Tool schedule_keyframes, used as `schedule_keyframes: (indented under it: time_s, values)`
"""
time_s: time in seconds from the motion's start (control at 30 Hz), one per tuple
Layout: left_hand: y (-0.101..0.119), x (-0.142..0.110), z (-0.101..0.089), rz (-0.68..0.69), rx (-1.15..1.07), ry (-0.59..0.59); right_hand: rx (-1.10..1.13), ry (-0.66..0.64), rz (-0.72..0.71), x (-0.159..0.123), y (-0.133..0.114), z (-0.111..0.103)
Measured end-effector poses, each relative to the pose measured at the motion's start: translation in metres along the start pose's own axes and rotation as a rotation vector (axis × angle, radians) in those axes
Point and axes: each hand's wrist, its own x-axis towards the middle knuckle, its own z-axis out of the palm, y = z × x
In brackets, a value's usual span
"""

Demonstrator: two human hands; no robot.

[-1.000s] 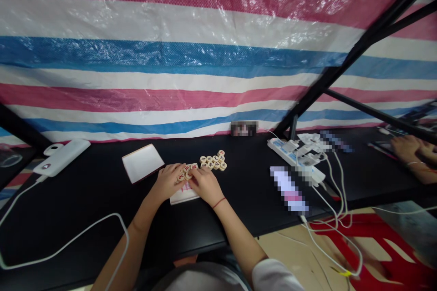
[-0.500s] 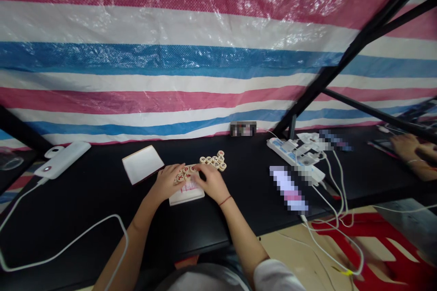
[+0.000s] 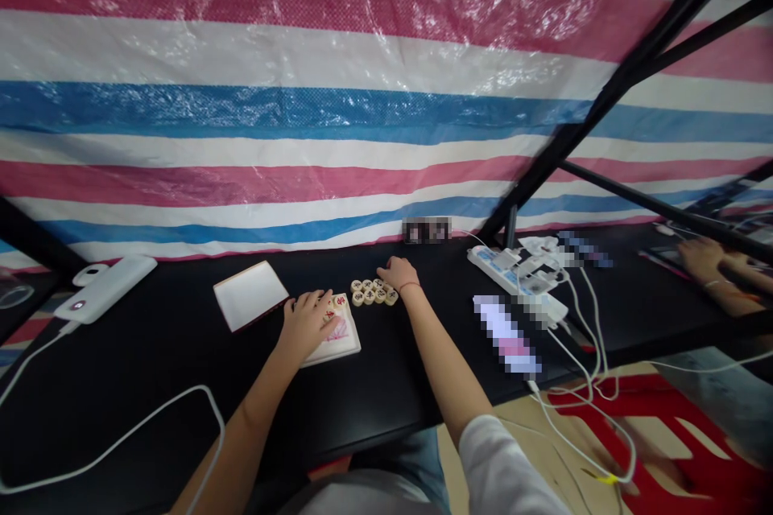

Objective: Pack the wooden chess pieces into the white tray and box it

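My left hand (image 3: 307, 323) lies with spread fingers over red-marked Chinese chess pieces (image 3: 339, 301) on a white box (image 3: 343, 343) with pink print. Some of those pieces are hidden under the fingers. To the right of the box, black-marked Chinese chess pieces (image 3: 369, 297) sit close together in two rows. My right hand (image 3: 399, 273) is at the far right end of these rows, its fingers curled downward. Whatever is under those fingers is hidden.
An open box lid (image 3: 251, 294) lies left of the pieces. A white device (image 3: 109, 290) with a cable stands at the far left. Right of me are a blurred phone (image 3: 506, 334), a power strip (image 3: 516, 282) with cables, and another person's hands (image 3: 704, 259).
My right hand has left the white box and moved right and back to the far end of the black-marked pieces, covering where a red-marked piece lay. My left hand has stayed by the box.
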Motion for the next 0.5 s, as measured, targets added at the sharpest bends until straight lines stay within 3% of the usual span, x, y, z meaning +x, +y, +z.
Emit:
schedule_keyframes:
  time_s: [0.27, 0.5]
  values:
    - [-0.0068, -0.0021, 0.0046, 0.025, -0.020, -0.032, 0.001, -0.038, 0.006, 0.0084, -0.0036, 0.0023]
    - [-0.0099, -0.0024, 0.0049, 0.045, 0.000, -0.057, 0.065, 0.034, -0.013, 0.0009, -0.0044, -0.0050]
